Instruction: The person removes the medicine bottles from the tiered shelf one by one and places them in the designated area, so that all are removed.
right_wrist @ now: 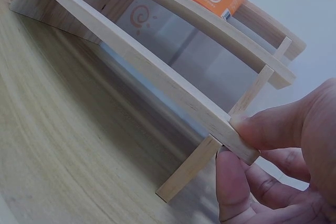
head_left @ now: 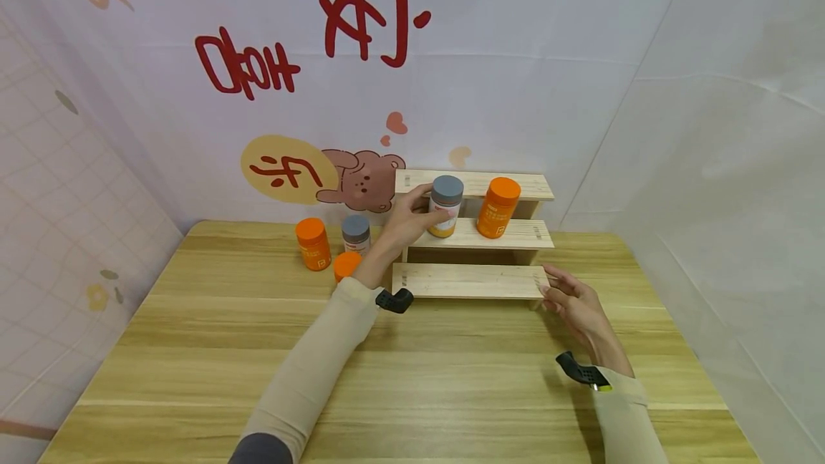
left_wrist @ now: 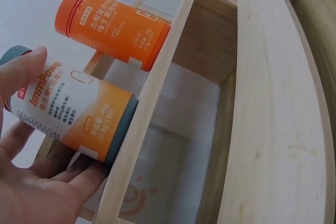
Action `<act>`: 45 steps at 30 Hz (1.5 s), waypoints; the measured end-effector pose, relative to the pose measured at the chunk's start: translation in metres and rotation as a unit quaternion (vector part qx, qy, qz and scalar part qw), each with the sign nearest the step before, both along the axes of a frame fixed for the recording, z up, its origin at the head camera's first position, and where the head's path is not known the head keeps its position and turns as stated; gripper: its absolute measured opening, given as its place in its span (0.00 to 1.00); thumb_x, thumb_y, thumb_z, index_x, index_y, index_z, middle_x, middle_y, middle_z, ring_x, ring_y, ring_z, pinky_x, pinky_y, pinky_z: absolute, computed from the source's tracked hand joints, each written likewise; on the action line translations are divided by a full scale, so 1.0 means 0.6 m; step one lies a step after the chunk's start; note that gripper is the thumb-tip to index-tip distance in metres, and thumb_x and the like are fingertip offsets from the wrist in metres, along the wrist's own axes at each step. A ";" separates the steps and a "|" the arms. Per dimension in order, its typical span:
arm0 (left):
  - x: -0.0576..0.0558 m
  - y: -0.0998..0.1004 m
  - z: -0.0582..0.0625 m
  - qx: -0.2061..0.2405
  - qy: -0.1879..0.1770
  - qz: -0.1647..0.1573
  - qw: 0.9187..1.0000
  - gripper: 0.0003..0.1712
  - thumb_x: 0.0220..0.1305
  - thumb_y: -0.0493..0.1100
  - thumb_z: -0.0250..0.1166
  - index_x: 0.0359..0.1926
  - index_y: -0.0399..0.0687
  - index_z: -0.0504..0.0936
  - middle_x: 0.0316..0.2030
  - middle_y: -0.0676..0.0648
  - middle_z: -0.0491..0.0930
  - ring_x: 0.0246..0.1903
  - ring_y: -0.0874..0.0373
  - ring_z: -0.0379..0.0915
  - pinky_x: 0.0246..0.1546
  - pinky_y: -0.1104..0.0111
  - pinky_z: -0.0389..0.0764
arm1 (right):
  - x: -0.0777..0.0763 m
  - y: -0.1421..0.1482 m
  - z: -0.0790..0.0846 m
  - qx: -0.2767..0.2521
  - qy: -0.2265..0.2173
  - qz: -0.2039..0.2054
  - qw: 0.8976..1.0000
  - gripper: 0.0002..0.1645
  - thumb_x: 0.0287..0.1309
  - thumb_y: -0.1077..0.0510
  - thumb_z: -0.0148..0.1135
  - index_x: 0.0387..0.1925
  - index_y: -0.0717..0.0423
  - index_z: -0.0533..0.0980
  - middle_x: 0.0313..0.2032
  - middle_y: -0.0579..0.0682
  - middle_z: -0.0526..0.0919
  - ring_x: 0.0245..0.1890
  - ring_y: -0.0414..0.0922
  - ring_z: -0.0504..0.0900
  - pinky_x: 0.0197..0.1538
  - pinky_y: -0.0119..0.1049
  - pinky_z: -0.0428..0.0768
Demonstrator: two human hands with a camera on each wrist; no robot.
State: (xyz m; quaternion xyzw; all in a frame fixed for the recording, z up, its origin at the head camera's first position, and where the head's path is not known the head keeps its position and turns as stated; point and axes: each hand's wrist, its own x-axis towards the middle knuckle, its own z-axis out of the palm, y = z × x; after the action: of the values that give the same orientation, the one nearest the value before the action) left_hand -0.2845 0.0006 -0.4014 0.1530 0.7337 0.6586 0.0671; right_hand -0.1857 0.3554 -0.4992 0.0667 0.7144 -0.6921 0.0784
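My left hand (head_left: 410, 219) grips a white-and-orange vitamin bottle (left_wrist: 73, 106) with a grey lid, thumb on one side and fingers round the other. The bottle stands upright at the middle tier of a stepped wooden shelf (head_left: 470, 281), its base right at the board. Beside it on that tier is an orange bottle (head_left: 498, 208) with an orange lid. With thumb and fingers, my right hand (head_left: 575, 306) pinches the right end of the lowest board, as the right wrist view shows closely (right_wrist: 278, 156).
Left of the shelf on the wooden table (head_left: 193, 349) stand an orange bottle (head_left: 313, 243), a grey-lidded bottle (head_left: 356, 233) and another orange-lidded bottle (head_left: 346, 264), partly hidden by my left arm. A white printed cloth (head_left: 515, 56) hangs behind the table.
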 end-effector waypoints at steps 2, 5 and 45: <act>0.000 0.000 0.000 -0.002 -0.001 0.000 1.000 0.38 0.65 0.46 0.72 0.74 0.60 0.69 0.63 0.43 0.78 0.64 0.48 0.75 0.66 0.52 0.77 | 0.000 0.001 -0.001 0.002 0.001 0.001 1.000 0.43 0.70 0.60 0.64 0.79 0.60 0.55 0.50 0.39 0.79 0.45 0.33 0.81 0.47 0.27 0.84; 0.000 0.000 -0.001 0.000 -0.005 0.000 1.000 0.38 0.65 0.47 0.73 0.74 0.61 0.69 0.63 0.44 0.78 0.64 0.48 0.75 0.66 0.51 0.77 | -0.001 0.002 -0.003 0.001 0.002 0.001 1.000 0.43 0.70 0.60 0.63 0.79 0.60 0.56 0.50 0.39 0.79 0.45 0.33 0.81 0.47 0.26 0.84; 0.074 -0.083 0.027 0.048 -0.015 0.003 0.999 0.33 0.66 0.44 0.72 0.69 0.64 0.74 0.60 0.45 0.79 0.59 0.48 0.76 0.57 0.57 0.80 | 0.000 -0.003 0.002 -0.002 -0.001 -0.002 1.000 0.41 0.72 0.61 0.62 0.79 0.59 0.56 0.51 0.39 0.79 0.46 0.33 0.82 0.48 0.28 0.84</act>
State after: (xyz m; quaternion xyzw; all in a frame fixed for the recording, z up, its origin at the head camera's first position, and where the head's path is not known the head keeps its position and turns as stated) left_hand -0.2400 -0.0491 -0.3854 0.1439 0.7006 0.6955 0.0686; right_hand -0.1857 0.3538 -0.4982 0.0690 0.7127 -0.6937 0.0782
